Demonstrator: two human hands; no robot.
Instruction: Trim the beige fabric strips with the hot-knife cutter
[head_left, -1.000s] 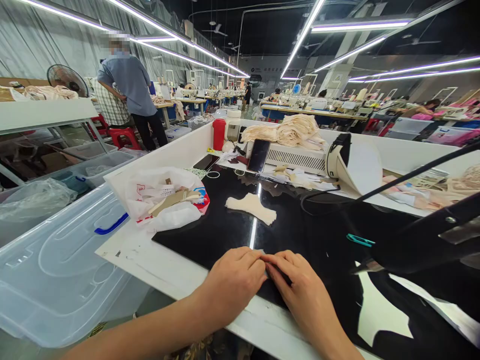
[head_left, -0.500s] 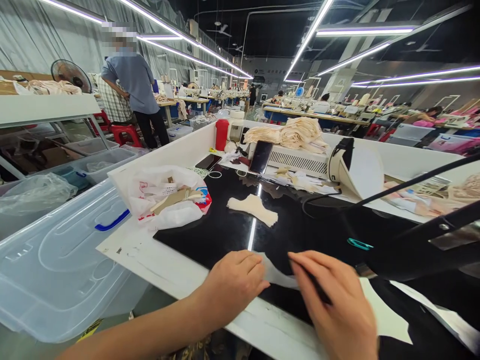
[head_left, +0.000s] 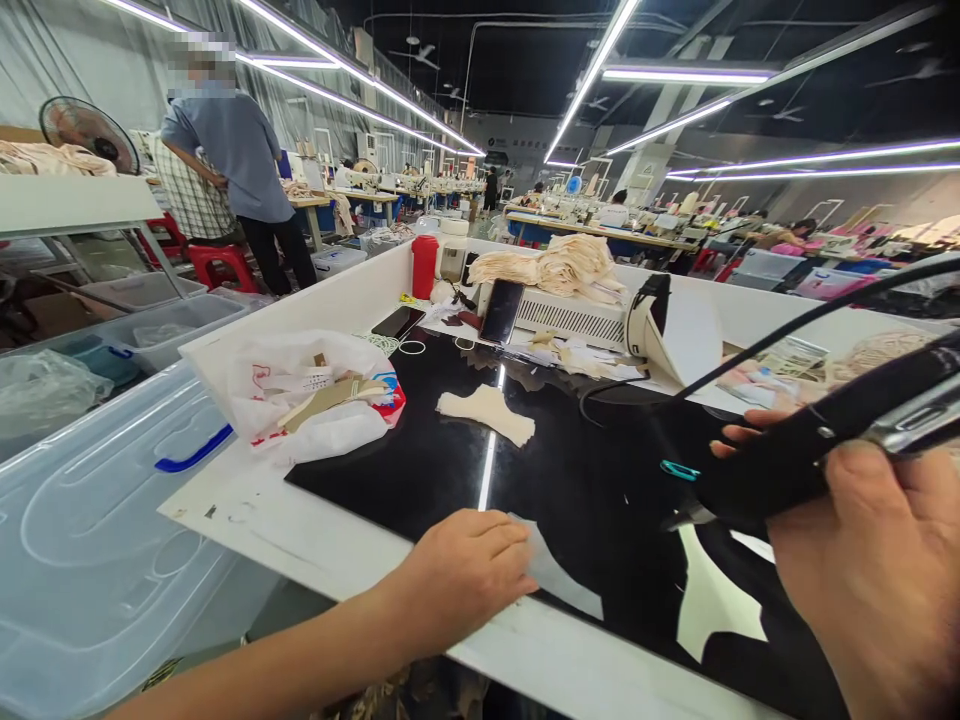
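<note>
My left hand (head_left: 472, 560) is closed at the table's front edge, its fingertips on a thin translucent whitish piece (head_left: 566, 575) with a curved edge. The part under the fingers is hidden. My right hand (head_left: 862, 560) wraps round a black handheld tool (head_left: 795, 470) with a metal tip, thumb on the near side and fingertips beyond it. I cannot tell the tool's exact kind. A pale, curved cut-out piece (head_left: 712, 595) lies below the tool's tip. A cream fabric piece (head_left: 487, 412) rests flat on the black board (head_left: 585, 480).
A white plastic bag (head_left: 307, 400) with scraps stands at the left. Farther back are a phone (head_left: 501, 312), a red bottle (head_left: 424, 268) and stacked cream fabric (head_left: 555, 265). A teal clip (head_left: 679, 470) lies by the tool; a black cable (head_left: 750, 365) crosses the right side.
My right hand has let go of the translucent piece, moved right and closed round the black tool. My left hand stays on the piece. The view has shifted slightly right.
</note>
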